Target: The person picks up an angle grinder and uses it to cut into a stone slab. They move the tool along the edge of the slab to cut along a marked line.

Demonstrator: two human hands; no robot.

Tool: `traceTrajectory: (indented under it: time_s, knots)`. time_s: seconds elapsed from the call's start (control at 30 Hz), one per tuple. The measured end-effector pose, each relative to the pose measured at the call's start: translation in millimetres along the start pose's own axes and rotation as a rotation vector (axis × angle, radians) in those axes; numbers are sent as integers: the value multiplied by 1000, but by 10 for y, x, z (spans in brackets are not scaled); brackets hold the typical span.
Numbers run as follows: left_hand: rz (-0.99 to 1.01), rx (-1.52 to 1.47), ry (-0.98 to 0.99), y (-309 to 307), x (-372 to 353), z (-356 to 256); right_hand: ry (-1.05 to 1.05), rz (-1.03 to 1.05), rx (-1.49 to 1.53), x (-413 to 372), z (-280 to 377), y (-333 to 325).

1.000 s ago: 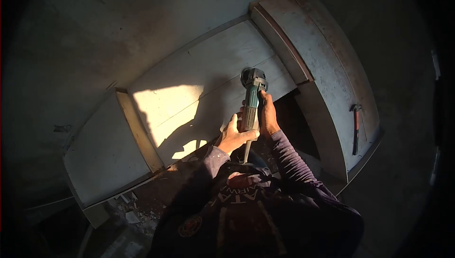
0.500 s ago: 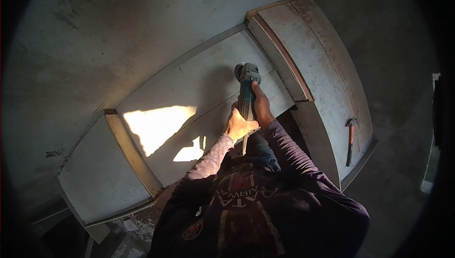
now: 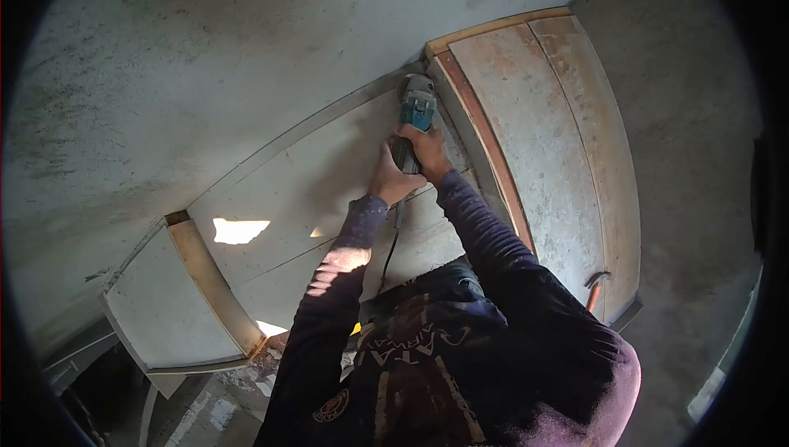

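An angle grinder [image 3: 417, 106] with a teal body and grey head lies against the far edge of the grey panel [image 3: 288, 176], near its upper right corner. My left hand [image 3: 393, 174] is wrapped round the rear of the grinder's body. Just ahead of it, my right hand [image 3: 427, 149] grips the body from the right side. A dark cord [image 3: 389, 258] runs from the tool's back end down toward my waist. The grinder's disc is only partly visible at the head's left side.
A raised panel [image 3: 534, 118] with a wooden edge stands to the right, bearing a hammer [image 3: 593, 292] partly hidden by my sleeve. At the left, a wooden strip [image 3: 205, 283] borders a lower panel [image 3: 168, 299]. The concrete wall [image 3: 246, 52] rises beyond.
Both hands and the grinder have moved away from my body, up toward the wall edge. My arms are stretched further out. The sunlit patches on the panel have shrunk, and the cord now shows.
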State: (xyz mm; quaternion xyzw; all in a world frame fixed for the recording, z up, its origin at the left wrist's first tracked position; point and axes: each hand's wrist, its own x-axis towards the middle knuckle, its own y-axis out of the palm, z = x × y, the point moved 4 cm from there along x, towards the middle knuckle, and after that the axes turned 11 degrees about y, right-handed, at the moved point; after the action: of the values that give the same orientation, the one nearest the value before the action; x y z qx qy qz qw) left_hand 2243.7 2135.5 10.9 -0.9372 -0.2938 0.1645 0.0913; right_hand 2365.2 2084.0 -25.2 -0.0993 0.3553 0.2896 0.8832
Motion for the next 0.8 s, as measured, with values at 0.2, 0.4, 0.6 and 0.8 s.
traceTrajectory:
  time_s: [0.2,0.4,0.6,0.8]
  knots:
    - [-29,44,-36,1,170,19,-63,82,4,-9,257,86]
    - [16,33,-162,-100,260,-55,-20,114,135,13,368,178]
    - [68,-32,-224,-239,251,-365,-8,89,150,-21,436,222]
    - [96,-47,-220,-275,224,-316,45,43,206,-142,479,272]
